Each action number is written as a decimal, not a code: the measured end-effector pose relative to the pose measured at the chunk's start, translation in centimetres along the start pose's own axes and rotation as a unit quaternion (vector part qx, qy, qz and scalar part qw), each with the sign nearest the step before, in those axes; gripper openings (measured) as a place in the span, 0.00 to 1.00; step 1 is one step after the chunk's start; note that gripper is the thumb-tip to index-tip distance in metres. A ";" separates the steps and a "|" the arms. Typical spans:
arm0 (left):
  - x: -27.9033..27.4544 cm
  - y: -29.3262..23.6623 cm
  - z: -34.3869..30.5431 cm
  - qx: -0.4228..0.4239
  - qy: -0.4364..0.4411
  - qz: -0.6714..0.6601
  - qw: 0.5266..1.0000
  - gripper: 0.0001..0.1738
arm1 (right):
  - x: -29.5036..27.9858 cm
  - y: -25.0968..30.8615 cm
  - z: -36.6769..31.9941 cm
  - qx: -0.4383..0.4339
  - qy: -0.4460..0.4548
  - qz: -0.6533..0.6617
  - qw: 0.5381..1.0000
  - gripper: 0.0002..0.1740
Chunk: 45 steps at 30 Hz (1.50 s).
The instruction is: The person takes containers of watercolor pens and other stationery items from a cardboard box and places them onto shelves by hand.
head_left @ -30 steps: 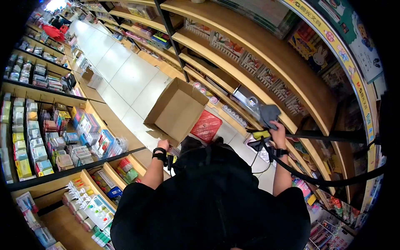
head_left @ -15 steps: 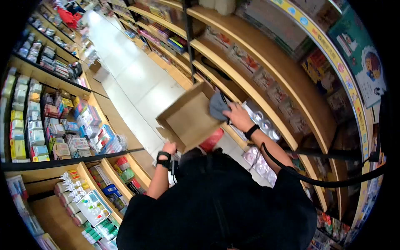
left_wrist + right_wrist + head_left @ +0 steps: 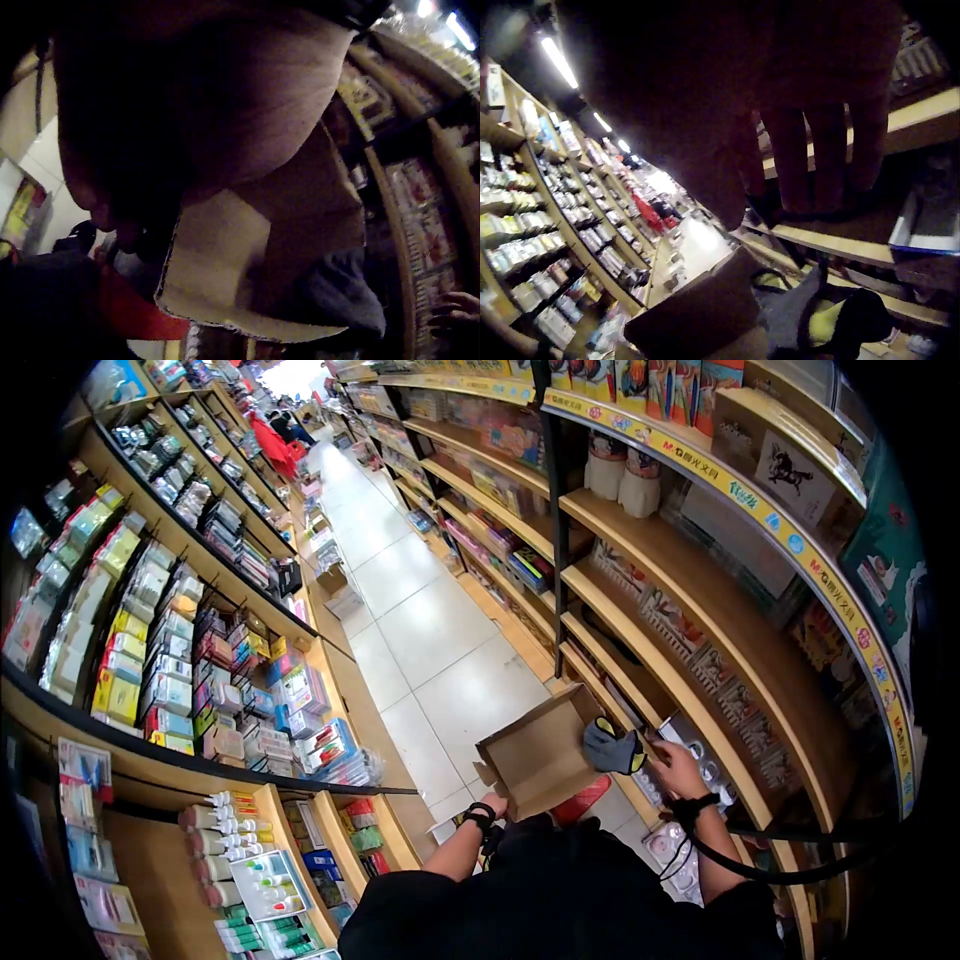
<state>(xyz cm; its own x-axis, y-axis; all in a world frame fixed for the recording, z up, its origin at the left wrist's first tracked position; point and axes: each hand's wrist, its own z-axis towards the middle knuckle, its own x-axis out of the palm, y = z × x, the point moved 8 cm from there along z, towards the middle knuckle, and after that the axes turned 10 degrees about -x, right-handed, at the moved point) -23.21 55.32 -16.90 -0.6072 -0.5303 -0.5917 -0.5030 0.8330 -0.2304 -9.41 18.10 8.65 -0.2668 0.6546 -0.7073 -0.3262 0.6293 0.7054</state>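
An open cardboard box (image 3: 535,755) is in front of the person, tilted, with its inside facing the head camera. My left hand (image 3: 492,806) grips the near left edge of the box. In the left wrist view that palm fills the upper part, and the box wall (image 3: 217,262) runs beneath it. A grey cloth item with yellow and black patches (image 3: 610,748) hangs over the box's right side, also visible in the right wrist view (image 3: 810,307). My right hand (image 3: 680,768) is just right of the cloth item and apart from it, fingers extended, holding nothing.
Wooden shelves (image 3: 680,565) with packaged goods rise on the right, near the right hand. Hanging stationery packs (image 3: 215,690) line the left side. A red object (image 3: 582,800) shows below the box. A tiled aisle (image 3: 420,610) runs ahead; a black cable (image 3: 800,875) crosses by the right arm.
The right hand brought the grey cloth item from the shelf side leftward to the box, then let go and drew back right. The left hand stays on the box. The head view has tilted up.
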 end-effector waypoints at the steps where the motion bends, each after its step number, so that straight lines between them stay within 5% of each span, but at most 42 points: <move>1: 1.3 0.7 1.2 -0.030 0.039 -0.012 0.999 0.14 | 0.3 -2.4 -1.8 0.056 0.010 0.002 0.998 0.21; 2: 3.4 1.4 2.6 -0.059 0.083 -0.021 0.995 0.14 | 0.0 -3.3 -3.7 0.099 0.016 -0.006 0.995 0.19; 3: 4.0 0.3 3.7 0.048 -0.026 0.180 0.982 0.12 | 0.3 -4.2 -5.4 0.134 0.043 -0.011 0.990 0.18; 5: 6.7 -0.5 5.0 0.125 0.002 0.299 0.946 0.13 | 0.4 -5.2 -10.3 0.202 0.106 -0.036 0.973 0.16; 7: 7.8 -1.1 4.5 0.151 0.056 0.378 0.912 0.13 | 1.8 -8.3 -17.0 0.263 0.073 0.004 0.962 0.13; 9: 17.2 6.0 14.0 0.125 0.067 0.415 0.899 0.16 | 3.5 -10.0 -22.2 0.305 0.051 0.042 0.950 0.11; 13: 22.5 7.2 20.6 0.061 0.144 0.208 0.966 0.21 | 7.3 -11.2 -32.1 0.454 0.089 0.049 0.885 0.15; 16: 16.9 4.2 18.3 0.025 0.151 0.175 0.973 0.21 | 10.1 -11.0 -38.5 0.605 0.034 0.156 0.780 0.15; 18: 11.3 0.5 15.4 0.004 0.162 0.164 0.973 0.21 | 11.0 -9.6 -40.0 0.641 -0.006 0.184 0.745 0.15; 22: 19.4 4.5 23.4 0.150 0.204 0.299 0.920 0.21 | 13.6 -7.9 -40.6 0.662 -0.036 0.214 0.718 0.15; 24: 16.1 3.5 24.5 0.039 0.226 0.240 0.943 0.22 | 14.9 -7.5 -40.5 0.676 -0.034 0.215 0.704 0.15; 26: 20.8 6.5 29.4 0.100 0.192 0.231 0.949 0.22 | 16.1 -7.2 -39.6 0.649 -0.032 0.230 0.724 0.13; 28: 18.5 4.7 29.1 0.087 0.203 0.133 0.966 0.23 | 16.7 -6.9 -39.1 0.658 -0.024 0.225 0.719 0.13; 30: 14.4 0.3 25.4 0.160 0.230 0.233 0.931 0.25 | 17.0 -7.1 -38.6 0.620 -0.003 0.173 0.765 0.14; 32: 12.2 1.0 24.2 -0.024 0.249 0.137 0.958 0.27 | 17.1 -7.1 -38.9 0.650 0.006 0.155 0.744 0.15; 33: 10.8 0.3 22.7 -0.022 0.244 0.137 0.960 0.27 | 17.0 -7.2 -38.6 0.645 -0.001 0.141 0.751 0.14; 36: 5.7 -1.2 19.6 -0.064 0.156 0.039 0.985 0.27 | 15.8 -7.4 -35.5 0.600 -0.044 0.121 0.790 0.10; 37: 5.6 0.0 20.0 -0.061 0.102 -0.010 0.993 0.27 | 15.0 -7.2 -34.0 0.631 -0.014 0.108 0.768 0.10; 40: 1.4 0.3 18.1 -0.013 0.009 -0.086 0.996 0.24 | 12.7 -7.4 -29.9 0.634 -0.006 0.040 0.772 0.25; 42: -0.8 1.6 17.8 -0.024 0.010 -0.093 0.995 0.26 | 13.0 -11.6 -32.0 0.556 -0.041 0.002 0.830 0.25; 44: -6.1 0.9 15.2 0.011 0.011 -0.224 0.974 0.26 | 11.3 -11.2 -29.0 0.596 -0.054 0.043 0.800 0.19; 45: -10.0 0.1 12.9 0.050 -0.024 -0.265 0.963 0.25 | 11.9 -12.4 -29.3 0.485 -0.112 0.064 0.865 0.13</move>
<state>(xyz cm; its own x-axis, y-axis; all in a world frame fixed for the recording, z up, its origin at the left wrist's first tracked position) -9.23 62.76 -21.00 -0.2513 -0.8791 -0.4051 -0.6717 0.4597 -0.5810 -35.11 5.79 -9.89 -0.0259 0.7406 -0.6714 0.6366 0.5301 0.5601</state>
